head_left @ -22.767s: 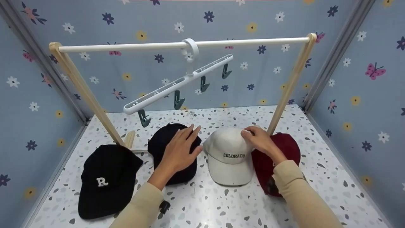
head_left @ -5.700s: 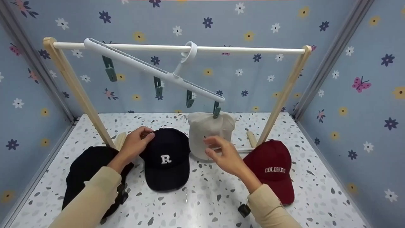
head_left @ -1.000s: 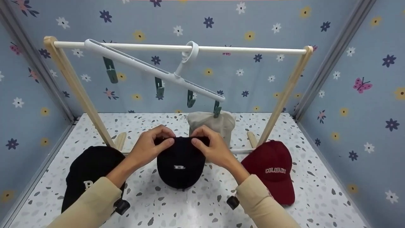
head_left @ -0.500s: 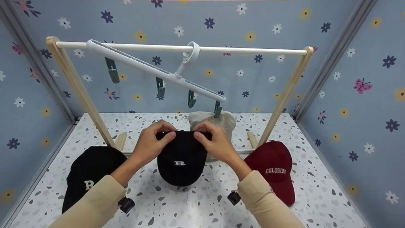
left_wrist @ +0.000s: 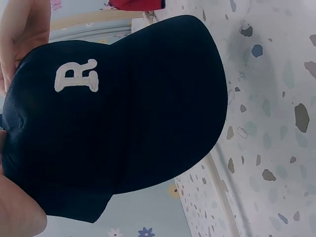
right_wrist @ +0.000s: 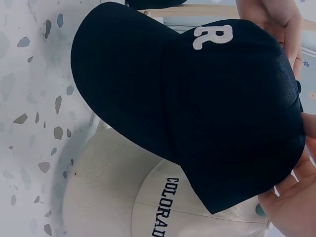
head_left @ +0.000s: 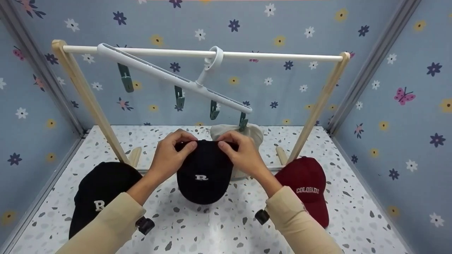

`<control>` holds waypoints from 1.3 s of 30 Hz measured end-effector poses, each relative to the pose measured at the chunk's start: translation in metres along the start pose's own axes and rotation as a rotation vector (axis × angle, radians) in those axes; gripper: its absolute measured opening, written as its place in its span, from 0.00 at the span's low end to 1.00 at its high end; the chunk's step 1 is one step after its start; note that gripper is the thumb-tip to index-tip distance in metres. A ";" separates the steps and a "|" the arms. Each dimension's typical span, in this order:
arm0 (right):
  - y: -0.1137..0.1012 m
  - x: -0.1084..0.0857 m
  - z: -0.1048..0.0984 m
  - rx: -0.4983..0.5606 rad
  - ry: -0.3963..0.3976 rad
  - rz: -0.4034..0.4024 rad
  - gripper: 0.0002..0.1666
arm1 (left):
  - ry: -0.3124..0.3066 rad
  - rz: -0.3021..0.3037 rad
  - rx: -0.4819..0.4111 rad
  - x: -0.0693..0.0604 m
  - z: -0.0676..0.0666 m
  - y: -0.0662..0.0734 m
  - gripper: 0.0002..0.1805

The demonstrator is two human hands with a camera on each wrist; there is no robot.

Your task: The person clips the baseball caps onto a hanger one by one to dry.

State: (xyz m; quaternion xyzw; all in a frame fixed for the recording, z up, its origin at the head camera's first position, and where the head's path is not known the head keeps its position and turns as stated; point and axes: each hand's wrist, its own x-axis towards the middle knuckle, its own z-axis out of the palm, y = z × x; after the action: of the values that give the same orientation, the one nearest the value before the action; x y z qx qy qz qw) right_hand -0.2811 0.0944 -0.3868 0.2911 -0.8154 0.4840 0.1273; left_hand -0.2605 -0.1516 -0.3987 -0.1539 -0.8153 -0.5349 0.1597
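Head view: my left hand (head_left: 173, 153) and right hand (head_left: 243, 153) pinch the navy R baseball cap (head_left: 204, 173) by its crown (head_left: 207, 151), raised off the speckled tabletop (head_left: 212, 233); I judge this the lifting step, the next move calling for bringing it to a free green clip (head_left: 213, 111)

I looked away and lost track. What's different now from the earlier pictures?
The right hand let go of the beige cap, which moved back and is now clipped to the hanger, itself turned, right end now lower. The left hand and right hand now hold the navy cap above the table. The black cap and maroon cap stayed on it.
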 end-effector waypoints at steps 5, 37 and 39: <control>-0.003 0.002 -0.002 0.005 0.013 0.011 0.07 | 0.023 0.011 0.007 0.004 0.001 0.003 0.04; -0.018 0.024 -0.014 -0.102 0.082 0.132 0.06 | 0.123 0.091 0.101 0.029 0.009 0.013 0.08; -0.018 0.026 -0.014 -0.117 0.086 0.140 0.05 | 0.125 0.090 0.100 0.031 0.009 0.014 0.08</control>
State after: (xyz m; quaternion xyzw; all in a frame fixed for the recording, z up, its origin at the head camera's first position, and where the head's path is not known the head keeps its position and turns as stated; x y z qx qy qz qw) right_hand -0.2919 0.0910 -0.3542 0.2044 -0.8544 0.4553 0.1447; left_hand -0.2831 -0.1355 -0.3779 -0.1483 -0.8217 -0.4943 0.2418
